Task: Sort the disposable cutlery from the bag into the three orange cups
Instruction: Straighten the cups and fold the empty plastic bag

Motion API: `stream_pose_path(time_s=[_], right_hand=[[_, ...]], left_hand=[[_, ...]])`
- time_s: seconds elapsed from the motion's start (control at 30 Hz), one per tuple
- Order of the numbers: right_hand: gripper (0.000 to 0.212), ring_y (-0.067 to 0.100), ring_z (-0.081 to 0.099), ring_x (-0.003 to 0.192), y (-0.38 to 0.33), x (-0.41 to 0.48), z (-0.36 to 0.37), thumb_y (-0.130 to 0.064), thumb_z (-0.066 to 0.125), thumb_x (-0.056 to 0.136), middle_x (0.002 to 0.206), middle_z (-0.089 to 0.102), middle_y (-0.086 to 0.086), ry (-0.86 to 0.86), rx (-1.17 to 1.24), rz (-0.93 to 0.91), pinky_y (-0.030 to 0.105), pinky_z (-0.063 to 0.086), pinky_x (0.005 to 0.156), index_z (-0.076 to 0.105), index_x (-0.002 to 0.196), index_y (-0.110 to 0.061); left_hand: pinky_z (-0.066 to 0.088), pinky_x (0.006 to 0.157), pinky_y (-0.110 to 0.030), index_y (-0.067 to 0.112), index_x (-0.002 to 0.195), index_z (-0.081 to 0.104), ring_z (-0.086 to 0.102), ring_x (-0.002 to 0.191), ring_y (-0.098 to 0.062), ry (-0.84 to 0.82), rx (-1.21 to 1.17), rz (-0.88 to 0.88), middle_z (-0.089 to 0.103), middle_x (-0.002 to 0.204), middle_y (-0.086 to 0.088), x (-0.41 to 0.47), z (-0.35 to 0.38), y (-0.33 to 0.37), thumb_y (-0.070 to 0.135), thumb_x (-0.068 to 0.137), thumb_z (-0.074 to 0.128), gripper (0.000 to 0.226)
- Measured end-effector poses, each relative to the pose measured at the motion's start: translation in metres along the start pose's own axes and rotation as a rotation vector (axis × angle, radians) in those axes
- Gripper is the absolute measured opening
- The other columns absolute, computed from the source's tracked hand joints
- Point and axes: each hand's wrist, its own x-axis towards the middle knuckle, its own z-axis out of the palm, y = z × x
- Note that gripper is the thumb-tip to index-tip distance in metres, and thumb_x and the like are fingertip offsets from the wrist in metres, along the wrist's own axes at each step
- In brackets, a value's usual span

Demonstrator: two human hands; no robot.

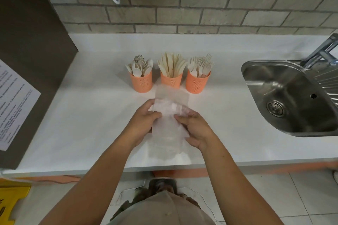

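Observation:
Three orange perforated cups stand in a row on the white counter. The left cup (141, 83) holds spoons, the middle cup (171, 80) holds knives, the right cup (196, 83) holds forks. In front of them lies a clear plastic bag (167, 128), flat and see-through, with no cutlery visible inside. My left hand (144, 120) grips the bag's left edge. My right hand (194, 128) holds its right edge, fingers pinching the plastic near the middle.
A steel sink (285, 97) with a tap (321, 53) sits at the right. A brown cabinet wall (31, 51) with a printed notice (12, 104) stands at the left. Brick wall behind. A yellow floor sign (11, 202) lies below the counter's front edge.

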Motion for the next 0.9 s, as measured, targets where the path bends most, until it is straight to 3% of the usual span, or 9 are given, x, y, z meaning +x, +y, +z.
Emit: stream_pose_path(time_s=[0.23, 0.3, 0.43, 0.5, 0.57, 0.63, 0.73, 0.83, 0.9], right_hand=[[0.015, 0.029, 0.071, 0.094, 0.003, 0.001, 0.001, 0.012, 0.061, 0.092, 0.098, 0.076, 0.015, 0.044, -0.140, -0.286, 0.041, 0.059, 0.089, 0.074, 0.100, 0.009], [0.033, 0.026, 0.070, 0.089, 0.000, 0.000, -0.001, 0.017, 0.057, 0.090, 0.088, 0.076, 0.006, 0.028, -0.139, -0.300, 0.032, 0.061, 0.076, 0.081, 0.082, -0.005], [0.024, 0.031, 0.062, 0.104, -0.004, 0.004, -0.010, 0.004, 0.066, 0.080, 0.103, 0.063, 0.008, -0.080, -0.312, -0.489, 0.045, 0.054, 0.098, 0.083, 0.077, -0.013], [0.030, 0.031, 0.061, 0.104, -0.007, 0.005, -0.011, 0.008, 0.060, 0.072, 0.106, 0.059, 0.013, -0.072, -0.375, -0.503, 0.043, 0.053, 0.096, 0.083, 0.077, -0.012], [0.037, 0.027, 0.061, 0.105, -0.016, 0.004, -0.011, 0.009, 0.055, 0.067, 0.109, 0.059, 0.011, -0.101, -0.397, -0.488, 0.038, 0.052, 0.094, 0.083, 0.077, -0.013], [0.043, 0.021, 0.060, 0.116, -0.029, 0.005, -0.017, 0.005, 0.051, 0.067, 0.120, 0.061, 0.005, -0.149, -0.446, -0.455, 0.036, 0.048, 0.097, 0.084, 0.082, -0.017], [0.034, 0.023, 0.048, 0.137, -0.054, -0.001, -0.024, -0.027, 0.064, 0.070, 0.142, 0.057, 0.002, -0.255, -0.511, -0.460, 0.042, 0.042, 0.106, 0.083, 0.096, -0.019], [0.038, 0.012, 0.055, 0.129, -0.077, -0.010, -0.015, -0.035, 0.054, 0.077, 0.133, 0.065, -0.009, -0.233, -0.720, -0.424, 0.030, 0.042, 0.105, 0.083, 0.091, -0.015], [0.039, 0.014, 0.063, 0.120, -0.085, -0.012, -0.004, -0.041, 0.054, 0.079, 0.114, 0.075, -0.008, -0.212, -0.857, -0.367, 0.036, 0.043, 0.111, 0.084, 0.083, -0.016]], left_hand=[[0.060, 0.087, -0.041, 0.000, 0.114, 0.072, 0.073, 0.102, -0.034, -0.038, -0.159, 0.083, 0.076, 0.113, -0.016, -0.002, 0.006, -0.001, 0.003, 0.102, 0.055, 0.020], [0.052, 0.073, -0.037, 0.005, 0.095, 0.070, 0.064, 0.089, -0.032, -0.051, -0.204, 0.054, 0.071, 0.099, -0.014, -0.005, 0.004, 0.001, 0.001, 0.099, 0.046, 0.025], [0.054, 0.075, -0.036, 0.014, 0.094, 0.068, 0.067, 0.089, -0.027, -0.140, -0.308, -0.089, 0.072, 0.097, -0.009, -0.007, 0.000, 0.012, 0.032, 0.100, 0.037, 0.036], [0.055, 0.080, -0.037, 0.016, 0.097, 0.071, 0.070, 0.089, -0.023, -0.119, -0.186, -0.076, 0.074, 0.100, -0.008, -0.006, 0.003, 0.017, 0.033, 0.101, 0.048, 0.028], [0.057, 0.075, -0.032, 0.018, 0.097, 0.072, 0.071, 0.085, -0.019, -0.054, 0.028, 0.011, 0.074, 0.102, -0.007, -0.004, 0.005, 0.022, 0.012, 0.097, 0.062, 0.012], [0.056, 0.074, -0.034, 0.024, 0.098, 0.074, 0.069, 0.082, -0.021, -0.033, 0.175, 0.099, 0.074, 0.103, -0.008, 0.000, 0.002, 0.025, 0.004, 0.094, 0.064, 0.023], [0.052, 0.078, -0.035, 0.034, 0.101, 0.075, 0.065, 0.086, -0.024, -0.048, 0.344, 0.241, 0.073, 0.106, 0.001, 0.003, -0.003, 0.034, 0.010, 0.094, 0.066, 0.027], [0.049, 0.075, -0.026, 0.034, 0.103, 0.076, 0.064, 0.088, -0.011, -0.096, 0.418, 0.357, 0.072, 0.100, 0.014, 0.002, 0.005, 0.045, 0.006, 0.094, 0.067, 0.031], [0.049, 0.079, -0.021, 0.033, 0.102, 0.076, 0.065, 0.093, -0.008, -0.124, 0.411, 0.435, 0.071, 0.101, 0.012, 0.001, 0.013, 0.049, 0.002, 0.092, 0.068, 0.034]])
